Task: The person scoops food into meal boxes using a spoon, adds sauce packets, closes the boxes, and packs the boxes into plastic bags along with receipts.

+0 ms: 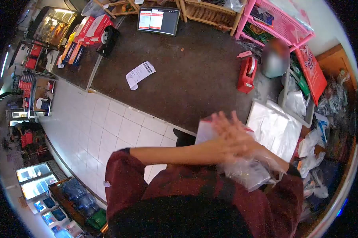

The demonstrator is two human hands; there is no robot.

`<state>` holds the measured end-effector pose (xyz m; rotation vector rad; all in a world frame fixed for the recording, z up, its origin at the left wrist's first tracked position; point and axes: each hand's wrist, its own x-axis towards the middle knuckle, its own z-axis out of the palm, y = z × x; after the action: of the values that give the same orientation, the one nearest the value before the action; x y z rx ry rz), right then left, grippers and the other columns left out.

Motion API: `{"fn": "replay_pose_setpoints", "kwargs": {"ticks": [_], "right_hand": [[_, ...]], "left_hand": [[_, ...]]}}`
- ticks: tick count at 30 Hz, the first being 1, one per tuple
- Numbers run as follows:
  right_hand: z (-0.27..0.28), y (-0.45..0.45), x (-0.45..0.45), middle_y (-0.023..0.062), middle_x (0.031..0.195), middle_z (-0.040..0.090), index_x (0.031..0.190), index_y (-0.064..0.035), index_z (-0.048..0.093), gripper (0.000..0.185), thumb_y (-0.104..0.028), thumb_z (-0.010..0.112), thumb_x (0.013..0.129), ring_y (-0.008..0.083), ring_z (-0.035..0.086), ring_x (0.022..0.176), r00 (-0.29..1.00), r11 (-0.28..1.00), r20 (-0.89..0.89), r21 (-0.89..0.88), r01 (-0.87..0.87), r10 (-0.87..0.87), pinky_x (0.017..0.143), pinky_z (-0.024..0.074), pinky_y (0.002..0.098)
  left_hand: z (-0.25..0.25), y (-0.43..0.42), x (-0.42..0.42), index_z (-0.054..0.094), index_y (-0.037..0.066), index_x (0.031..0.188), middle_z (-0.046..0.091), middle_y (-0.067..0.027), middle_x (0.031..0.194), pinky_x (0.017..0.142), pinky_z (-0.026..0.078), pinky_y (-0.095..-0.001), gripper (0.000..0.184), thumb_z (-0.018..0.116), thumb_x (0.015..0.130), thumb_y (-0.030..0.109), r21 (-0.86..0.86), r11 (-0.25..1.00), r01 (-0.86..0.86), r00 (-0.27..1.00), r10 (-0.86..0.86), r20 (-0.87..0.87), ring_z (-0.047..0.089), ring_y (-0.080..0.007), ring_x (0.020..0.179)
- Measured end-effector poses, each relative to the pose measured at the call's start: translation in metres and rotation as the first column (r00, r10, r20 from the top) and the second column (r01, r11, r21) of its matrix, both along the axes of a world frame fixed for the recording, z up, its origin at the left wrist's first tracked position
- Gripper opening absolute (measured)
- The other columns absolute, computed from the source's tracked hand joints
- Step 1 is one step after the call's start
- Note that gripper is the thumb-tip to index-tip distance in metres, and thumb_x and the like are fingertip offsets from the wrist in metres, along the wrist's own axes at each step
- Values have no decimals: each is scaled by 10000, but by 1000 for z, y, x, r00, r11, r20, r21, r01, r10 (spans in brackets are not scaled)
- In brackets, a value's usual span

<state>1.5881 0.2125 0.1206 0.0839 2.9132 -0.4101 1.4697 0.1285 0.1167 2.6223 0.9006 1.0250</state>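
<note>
My left hand (228,148) and my right hand (229,127) overlap in front of my body, both smeared by motion. The right hand's fingers look stretched out and apart; the left hand's fingers are too blurred to read. A clear plastic bag (248,173) hangs just below the hands, against my right forearm; whether either hand grips it I cannot tell. Behind the fingers is a white item with red edges (205,131), partly covered. To the right of the hands lies a stack of clear plastic bags (272,129).
On the dark counter (179,75) lie a printed receipt (140,74) and a red tape dispenser (247,75). A tablet (158,21) stands at the back. Pink shelves (280,23) and a basket (308,115) flank the right. White floor tiles (107,123) lie left.
</note>
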Motion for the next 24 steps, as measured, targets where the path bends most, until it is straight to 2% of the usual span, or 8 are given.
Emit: {"fn": "replay_pose_setpoints", "kwargs": {"ticks": [2, 7, 13, 15, 19, 22, 23, 24], "right_hand": [[-15, -15, -7, 35, 1472, 35, 1408, -191, 100, 896, -441, 574, 690, 338, 0, 1340, 949, 952, 191, 126, -278, 251, 1028, 0, 596], [-55, -21, -3, -10, 1385, 291, 1244, -219, 417, 515, -297, 529, 747, 280, 134, 1332, 955, 977, -293, -190, -99, 40, 1046, -28, 564], [-28, 3, -10, -28, 1172, 516, 964, -173, 576, 229, -208, 515, 747, 225, 304, 1277, 831, 911, -487, -410, 54, -268, 1067, 23, 532], [-16, -5, -27, -11, 1007, 571, 886, -130, 580, 174, -169, 519, 729, 190, 394, 1222, 826, 912, -461, -384, 145, -325, 1077, 101, 491], [-34, -12, -58, 43, 1016, 554, 969, -113, 570, 243, -167, 496, 745, 198, 425, 1162, 942, 992, -329, 128, -24, 65, 1059, 182, 462], [-32, -4, -68, 93, 1007, 517, 953, -68, 551, 250, -148, 556, 716, 248, 462, 1030, 870, 927, -323, 71, -369, 371, 974, 302, 366], [-44, 1, -69, 102, 975, 523, 955, -63, 552, 254, -180, 563, 729, 241, 473, 959, 838, 931, -543, -275, -240, 56, 918, 339, 342], [-68, 7, -65, 109, 947, 528, 971, -54, 549, 284, -215, 569, 739, 225, 481, 921, 920, 895, -368, -444, -45, -136, 879, 362, 328]], "left_hand": [[22, 19, 31, 528, 90, 1078, 458, -125, 1156, 1013, 195, -540, 387, 585, 703, 164, 0, 1000, 26, 998, -26, -50, 297, -352, 1232], [37, 5, -13, 472, 103, 1161, 405, -121, 1242, 1023, 141, -568, 426, 574, 749, 143, -445, 895, -22, 992, -35, -120, 252, -362, 1263], [1, -70, -58, 353, 61, 1272, 312, -133, 1335, 1068, 117, -453, 518, 569, 813, 162, -693, 507, -512, 656, 752, 66, 194, -331, 1303], [-60, -80, -48, 217, 6, 1337, 226, -141, 1395, 1069, 131, -355, 571, 482, 895, 252, -857, 515, 18, 379, 790, 483, 176, -276, 1315], [-67, -18, -73, 110, -4, 1372, 145, -118, 1431, 1068, 110, -338, 602, 292, 946, 381, -601, 664, 445, 109, 626, 773, 159, -246, 1316], [-68, -1, -95, 176, 27, 1351, 226, -102, 1391, 1045, 168, -357, 663, 311, 887, 481, -610, 484, 628, 205, 653, 729, 231, -248, 1271], [-84, -3, -96, 198, 38, 1344, 253, -96, 1378, 1037, 187, -363, 685, 318, 867, 514, -599, 409, 688, 207, 681, 702, 256, -249, 1256], [-104, -8, -93, 221, 48, 1337, 280, -91, 1365, 1029, 206, -369, 707, 325, 847, 547, -582, 325, 745, 203, 721, 663, 280, -250, 1240]]}}
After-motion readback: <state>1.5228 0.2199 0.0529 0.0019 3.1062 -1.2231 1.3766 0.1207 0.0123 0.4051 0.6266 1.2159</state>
